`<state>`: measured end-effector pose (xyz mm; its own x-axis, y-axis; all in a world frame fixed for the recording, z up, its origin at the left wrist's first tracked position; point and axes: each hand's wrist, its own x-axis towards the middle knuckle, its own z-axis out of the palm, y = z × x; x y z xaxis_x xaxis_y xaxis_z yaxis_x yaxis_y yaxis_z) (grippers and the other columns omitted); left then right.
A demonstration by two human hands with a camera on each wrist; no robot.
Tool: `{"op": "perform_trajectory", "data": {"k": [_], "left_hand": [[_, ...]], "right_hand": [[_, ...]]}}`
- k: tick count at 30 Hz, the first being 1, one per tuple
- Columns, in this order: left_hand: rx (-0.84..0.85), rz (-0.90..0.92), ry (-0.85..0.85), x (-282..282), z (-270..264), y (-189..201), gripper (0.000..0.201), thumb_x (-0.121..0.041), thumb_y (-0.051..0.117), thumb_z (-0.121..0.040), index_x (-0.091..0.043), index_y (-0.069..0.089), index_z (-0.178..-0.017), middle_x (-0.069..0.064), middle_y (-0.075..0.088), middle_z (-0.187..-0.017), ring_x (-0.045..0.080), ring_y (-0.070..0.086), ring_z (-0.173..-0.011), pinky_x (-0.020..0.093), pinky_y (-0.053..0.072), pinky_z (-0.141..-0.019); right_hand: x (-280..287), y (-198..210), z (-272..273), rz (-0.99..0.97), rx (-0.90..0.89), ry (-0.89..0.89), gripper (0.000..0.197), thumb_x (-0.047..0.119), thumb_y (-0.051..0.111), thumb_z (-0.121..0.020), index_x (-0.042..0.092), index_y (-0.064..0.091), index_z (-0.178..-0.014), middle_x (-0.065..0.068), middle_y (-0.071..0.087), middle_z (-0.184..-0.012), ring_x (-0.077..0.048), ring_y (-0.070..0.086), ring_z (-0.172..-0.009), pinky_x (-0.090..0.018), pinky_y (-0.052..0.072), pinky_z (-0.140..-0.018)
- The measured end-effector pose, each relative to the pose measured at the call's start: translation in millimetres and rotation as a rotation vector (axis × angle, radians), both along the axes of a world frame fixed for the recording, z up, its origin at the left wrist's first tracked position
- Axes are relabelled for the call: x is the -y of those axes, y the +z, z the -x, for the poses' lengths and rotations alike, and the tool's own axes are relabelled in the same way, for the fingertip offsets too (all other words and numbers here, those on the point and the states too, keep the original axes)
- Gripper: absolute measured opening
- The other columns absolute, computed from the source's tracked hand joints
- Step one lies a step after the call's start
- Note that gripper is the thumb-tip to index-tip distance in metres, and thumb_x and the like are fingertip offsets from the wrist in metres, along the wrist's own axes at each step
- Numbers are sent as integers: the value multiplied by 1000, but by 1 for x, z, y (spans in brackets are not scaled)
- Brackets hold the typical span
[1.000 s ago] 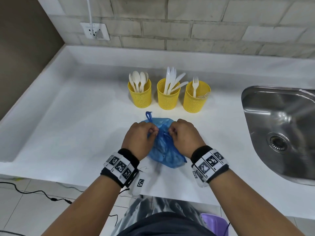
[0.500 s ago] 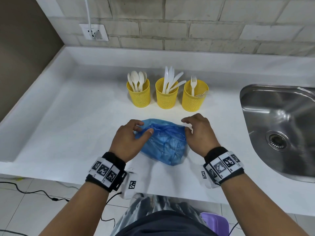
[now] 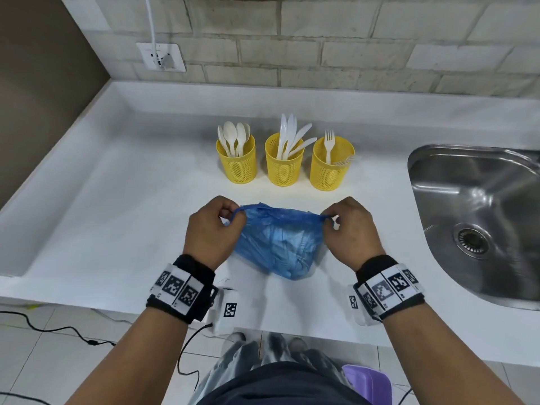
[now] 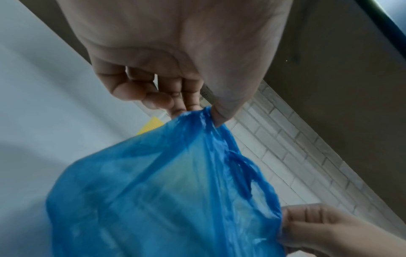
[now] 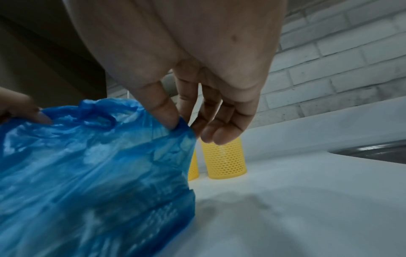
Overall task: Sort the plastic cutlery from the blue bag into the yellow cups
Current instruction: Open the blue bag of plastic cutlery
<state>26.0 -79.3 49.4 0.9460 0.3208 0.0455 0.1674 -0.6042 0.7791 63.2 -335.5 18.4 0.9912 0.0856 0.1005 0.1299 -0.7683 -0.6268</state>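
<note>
**A:** Change since half a second ago: both hands have gone from resting flat beside the blue bag [image 3: 277, 244] to lifting its top edge and drawing it apart. The bag was slumped on the counter; its mouth is now stretched into a taut line across the centre of the head view.

**B:** Entry, left hand [image 3: 209, 229]?

**A:** Thumb and forefinger pinching the bag's left handle loop; remaining fingers curled beneath. The left wrist view shows the pinch at mid-frame.

**B:** Right hand [image 3: 350, 229]?

**A:** Thumb and forefinger pinching the right corner of the rim; in the right wrist view the other fingers hang loosely, close together, touching nothing.

**B:** Yellow cups?

**A:** Three in a row, upper centre of the head view, beyond the bag. Left cup [image 3: 237, 160]: spoons. Middle cup [image 3: 283, 162]: knives. Right cup [image 3: 331, 165]: forks. Sink [image 3: 467, 185] at the right edge.

**B:** Contents of bag?

**A:** Cannot tell; the film is translucent but nothing inside is legible.

**B:** Handling note for this step?

**A:** My judgement: thin film, likely to tear or slip. Keep the pull even and sideways, base resting on the counter [image 3: 131, 214], and open wide enough to see in. Then let one hand hold the rim while the other reaches inside. Lifting higher risks spilling pieces toward the counter edge.
</note>
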Motion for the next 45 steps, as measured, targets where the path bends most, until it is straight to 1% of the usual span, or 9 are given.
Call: {"op": "perform_trajectory", "data": {"k": [4, 13, 20, 24, 28, 33, 37, 41, 45], "left_hand": [[-41, -6, -70, 17, -7, 1, 12, -32, 73, -83, -24, 65, -81, -8, 64, -71, 2, 57, -62, 13, 40, -59], [36, 175, 245, -24, -17, 14, 26, -32, 63, -85, -8, 63, -76, 3, 67, -69, 19, 58, -66, 32, 43, -66], [237, 643, 109, 8, 8, 69, 29, -25, 67, -86, -13, 42, -95, 1, 52, -51, 23, 44, -47, 30, 41, -52], [286, 165, -451, 33, -2, 79, 23, -22, 75, -86, -17, 56, -98, -4, 70, -91, 16, 67, -85, 27, 53, -73], [36, -474, -914, 26, -39, 45, 32, -39, 70, -89, -32, 65, -120, -10, 64, -118, 17, 53, -113, 37, 42, -102], [-329, -728, -1002, 11, -40, 30, 39, -53, 61, -82, -42, 65, -120, -9, 63, -106, 21, 57, -100, 36, 51, -87], [-517, -684, -972, 6, -29, 30, 42, -70, 59, -74, -41, 65, -103, -14, 57, -87, 10, 56, -84, 30, 49, -75], [-453, -829, -893, 8, -29, 33, 31, -41, 63, -88, -23, 48, -67, -6, 47, -68, 21, 49, -70, 30, 39, -61], [-170, -692, -725, -3, -35, 37, 40, -40, 52, -93, -20, 45, -59, 3, 47, -71, 29, 53, -72, 36, 39, -61]], "right_hand": [[-18, 5, 1, 51, -57, 108, 23, 25, 70, -86, 18, 73, -108, -6, 59, -108, -29, 53, -104, -41, 48, -91], [13, 18, -9, -18, 85, -104, 19, 8, 68, -87, 13, 59, -70, -1, 50, -74, -22, 45, -70, -25, 22, -64], [16, 50, -2, -329, -7, -55, 12, 6, 62, -78, 17, 62, -76, -4, 67, -87, -9, 60, -76, -7, 39, -65], [9, 66, -4, -561, 0, 101, 27, 3, 50, -64, 26, 63, -71, -1, 72, -92, -15, 67, -93, -24, 51, -78], [8, 80, -4, -689, -57, 226, 30, -5, 44, -71, 15, 65, -69, -3, 72, -77, -22, 67, -81, -33, 52, -77], [14, 91, 8, -719, -208, 281, 25, 1, 38, -70, 3, 63, -68, -5, 50, -55, -15, 41, -53, -23, 36, -56], [18, 96, 15, -671, -293, 330, 28, 6, 38, -73, -2, 64, -69, 6, 58, -59, -2, 45, -56, -15, 37, -59], [21, 82, 9, -103, -125, 228, 42, 35, 57, -87, 14, 45, -53, 3, 43, -52, -15, 40, -57, -33, 34, -59], [15, 70, 6, 395, -154, 181, 44, 61, 65, -84, 22, 49, -73, 5, 54, -67, -24, 53, -70, -35, 40, -61]]}}
